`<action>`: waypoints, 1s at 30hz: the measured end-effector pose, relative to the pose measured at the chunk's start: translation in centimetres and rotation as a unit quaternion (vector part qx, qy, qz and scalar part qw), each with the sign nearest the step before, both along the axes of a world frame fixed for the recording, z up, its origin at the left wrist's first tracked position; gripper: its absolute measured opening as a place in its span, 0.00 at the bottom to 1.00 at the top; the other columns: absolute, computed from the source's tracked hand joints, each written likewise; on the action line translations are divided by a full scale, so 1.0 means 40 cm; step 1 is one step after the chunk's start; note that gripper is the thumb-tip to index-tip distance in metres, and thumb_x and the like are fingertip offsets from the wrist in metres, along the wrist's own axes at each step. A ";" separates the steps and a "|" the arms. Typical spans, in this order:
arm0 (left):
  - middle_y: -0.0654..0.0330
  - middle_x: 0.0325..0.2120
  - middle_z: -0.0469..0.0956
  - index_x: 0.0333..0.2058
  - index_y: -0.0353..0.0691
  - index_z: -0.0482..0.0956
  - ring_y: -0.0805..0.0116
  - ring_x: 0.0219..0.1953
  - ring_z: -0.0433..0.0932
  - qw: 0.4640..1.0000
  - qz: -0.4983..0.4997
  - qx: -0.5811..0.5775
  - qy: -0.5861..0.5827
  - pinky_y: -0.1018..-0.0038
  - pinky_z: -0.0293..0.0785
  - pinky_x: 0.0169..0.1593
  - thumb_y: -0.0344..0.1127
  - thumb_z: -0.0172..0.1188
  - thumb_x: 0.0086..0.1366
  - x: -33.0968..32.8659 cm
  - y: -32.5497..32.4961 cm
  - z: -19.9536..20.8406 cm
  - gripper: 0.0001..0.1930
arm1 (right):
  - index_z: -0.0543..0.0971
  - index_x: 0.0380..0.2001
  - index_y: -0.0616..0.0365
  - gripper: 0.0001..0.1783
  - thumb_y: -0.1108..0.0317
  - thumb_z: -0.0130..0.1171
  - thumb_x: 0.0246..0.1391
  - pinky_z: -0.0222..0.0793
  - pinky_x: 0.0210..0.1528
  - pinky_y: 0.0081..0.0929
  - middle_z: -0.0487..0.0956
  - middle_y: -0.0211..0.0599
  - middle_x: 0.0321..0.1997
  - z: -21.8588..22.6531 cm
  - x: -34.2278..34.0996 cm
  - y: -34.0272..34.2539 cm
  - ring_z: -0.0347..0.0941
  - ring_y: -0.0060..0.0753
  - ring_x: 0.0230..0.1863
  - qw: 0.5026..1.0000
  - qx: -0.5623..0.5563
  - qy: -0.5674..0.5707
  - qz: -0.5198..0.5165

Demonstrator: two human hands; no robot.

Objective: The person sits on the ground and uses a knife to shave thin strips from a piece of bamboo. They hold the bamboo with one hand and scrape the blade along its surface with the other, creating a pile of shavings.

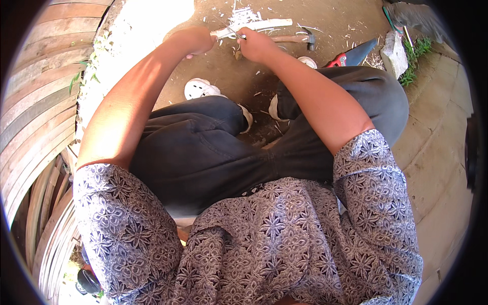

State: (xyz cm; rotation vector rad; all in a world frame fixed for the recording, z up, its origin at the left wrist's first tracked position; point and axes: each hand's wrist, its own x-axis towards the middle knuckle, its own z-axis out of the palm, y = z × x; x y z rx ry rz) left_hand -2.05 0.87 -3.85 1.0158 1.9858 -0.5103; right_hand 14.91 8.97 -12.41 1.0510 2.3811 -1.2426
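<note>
Both my arms reach forward over my knees to the far part of the view. My left hand (pixel 195 41) is closed at the near end of a pale, whittled wooden stick (pixel 269 24), which runs out to the right. My right hand (pixel 256 46) is closed beside it, with a thin, dark tool like a knife (pixel 231 30) sticking out of its fingers and crossing the stick. The tool's handle is hidden in my fist. White shavings (pixel 244 15) lie heaped on the ground just beyond the stick.
A hammer (pixel 295 38) with a wooden handle lies right of my right hand. Farther right are a handsaw (pixel 356 53) with a red handle and a pale stone block (pixel 394 53). Wooden boards (pixel 46 76) line the left side. White clogs (pixel 201 88) are on my feet.
</note>
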 end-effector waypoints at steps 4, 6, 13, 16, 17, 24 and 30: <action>0.56 0.17 0.73 0.35 0.33 0.76 0.63 0.17 0.75 1.000 -0.004 -0.002 0.020 0.63 0.78 0.22 0.56 0.41 0.76 0.005 -0.003 0.011 0.28 | 0.74 0.57 0.49 0.19 0.59 0.53 0.65 0.72 0.53 0.48 0.82 0.49 0.47 0.031 0.009 -0.003 0.78 0.54 0.51 1.000 0.003 -0.012 0.023; 0.55 0.22 0.75 0.39 0.34 0.78 0.63 0.21 0.76 1.000 -0.007 -0.020 0.011 0.62 0.77 0.28 0.55 0.41 0.76 0.004 0.008 0.023 0.27 | 0.74 0.57 0.48 0.19 0.59 0.53 0.65 0.72 0.53 0.48 0.82 0.49 0.47 0.030 0.009 0.000 0.78 0.54 0.51 0.999 0.014 -0.016 0.028; 0.53 0.24 0.77 0.41 0.34 0.78 0.61 0.24 0.78 1.000 0.010 -0.013 0.018 0.60 0.77 0.32 0.55 0.40 0.76 -0.003 0.000 0.014 0.28 | 0.73 0.58 0.50 0.19 0.61 0.51 0.66 0.73 0.52 0.47 0.82 0.50 0.46 0.038 0.007 -0.020 0.78 0.55 0.51 0.999 0.028 -0.010 0.028; 0.52 0.26 0.80 0.41 0.33 0.79 0.59 0.25 0.80 0.999 -0.014 -0.022 0.027 0.59 0.77 0.34 0.54 0.40 0.76 0.013 0.012 0.028 0.28 | 0.72 0.59 0.51 0.20 0.61 0.50 0.66 0.72 0.53 0.48 0.82 0.52 0.48 0.040 0.009 -0.013 0.77 0.55 0.52 0.999 0.011 -0.019 0.030; 0.52 0.28 0.81 0.42 0.34 0.80 0.58 0.27 0.81 0.999 -0.033 -0.021 0.031 0.58 0.78 0.36 0.54 0.41 0.76 0.014 0.015 0.028 0.28 | 0.72 0.59 0.51 0.20 0.62 0.50 0.66 0.72 0.53 0.48 0.81 0.52 0.48 0.038 0.008 -0.011 0.77 0.55 0.53 1.000 0.005 -0.013 0.027; 0.50 0.29 0.83 0.39 0.33 0.83 0.55 0.30 0.84 0.987 -0.135 0.055 0.073 0.58 0.79 0.38 0.52 0.44 0.76 -0.011 -0.015 -0.027 0.27 | 0.71 0.60 0.52 0.21 0.62 0.49 0.66 0.73 0.54 0.48 0.81 0.53 0.51 0.072 0.004 -0.014 0.77 0.55 0.54 0.999 0.009 -0.017 0.037; 0.49 0.26 0.83 0.37 0.32 0.83 0.54 0.28 0.84 0.981 -0.144 0.107 0.074 0.58 0.80 0.36 0.52 0.44 0.75 -0.001 -0.020 -0.037 0.27 | 0.69 0.59 0.53 0.20 0.63 0.48 0.66 0.74 0.53 0.48 0.81 0.52 0.50 0.059 0.003 -0.021 0.77 0.55 0.54 0.998 0.013 -0.052 0.024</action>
